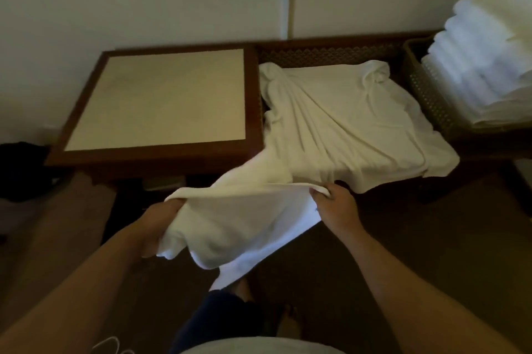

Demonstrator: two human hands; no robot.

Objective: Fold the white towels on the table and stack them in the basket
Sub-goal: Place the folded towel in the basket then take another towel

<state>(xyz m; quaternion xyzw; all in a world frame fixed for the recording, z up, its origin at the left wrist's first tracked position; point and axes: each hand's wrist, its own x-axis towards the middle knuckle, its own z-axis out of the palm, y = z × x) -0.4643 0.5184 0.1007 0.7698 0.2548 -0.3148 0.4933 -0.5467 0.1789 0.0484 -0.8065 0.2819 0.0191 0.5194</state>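
A white towel [339, 123] lies crumpled over a dark wooden surface with a lattice back, its near end pulled off the front edge toward me. My left hand [161, 218] grips the towel's near left corner, partly hidden under the cloth. My right hand [335, 207] pinches the near right edge. The stretch of towel between my hands sags and hangs down in front of my legs. A brown woven basket [426, 94] at the right holds a tall stack of folded white towels [489, 65].
A square wooden table [161, 152] with a pale inset top stands left of the towel. A cream wall runs behind. Dark floor lies below, with my legs and feet showing. A dark object sits at the far left edge.
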